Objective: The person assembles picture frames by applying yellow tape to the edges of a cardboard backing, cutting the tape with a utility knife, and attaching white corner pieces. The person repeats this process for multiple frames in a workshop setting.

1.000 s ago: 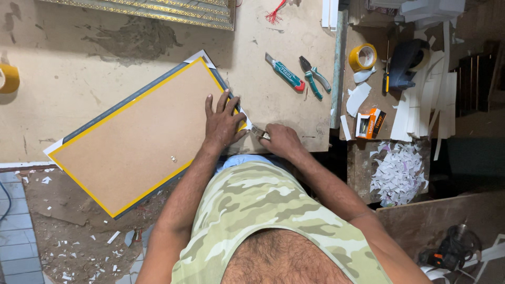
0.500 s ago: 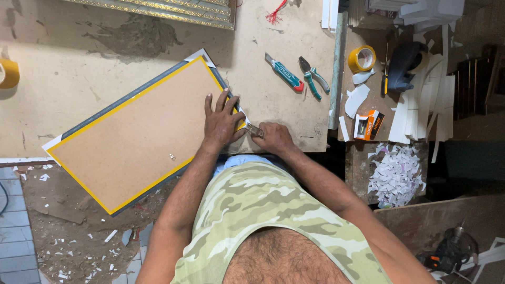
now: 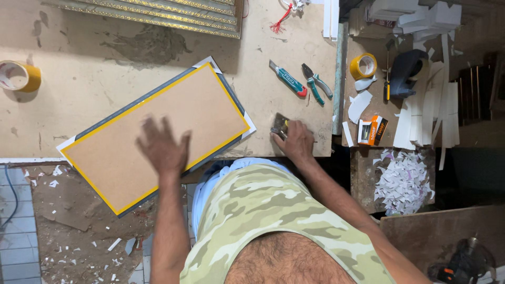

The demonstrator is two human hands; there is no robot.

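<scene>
Framing workshop: worn workbench (image 3: 105,94), gilt moulding (image 3: 168,13), pliers (image 3: 315,83), tape rolls (image 3: 363,66).

Board (image 3: 158,131): I see plain tan, edged all round in yellow tape, over a grey frame with white corners.
Tape rolls: yellow, one far left (image 3: 18,76), one (image 3: 363,66) by the black dispenser (image 3: 407,71).
Knife (image 3: 288,80): teal handle, red end.
Pliers (image 3: 315,83): teal grips.
Small box (image 3: 372,130): orange and black.
Paper scraps (image 3: 404,181): white.
Shirt (image 3: 273,210): pale green camouflage.
Moulding (image 3: 158,13): gold, ribbed.
</scene>
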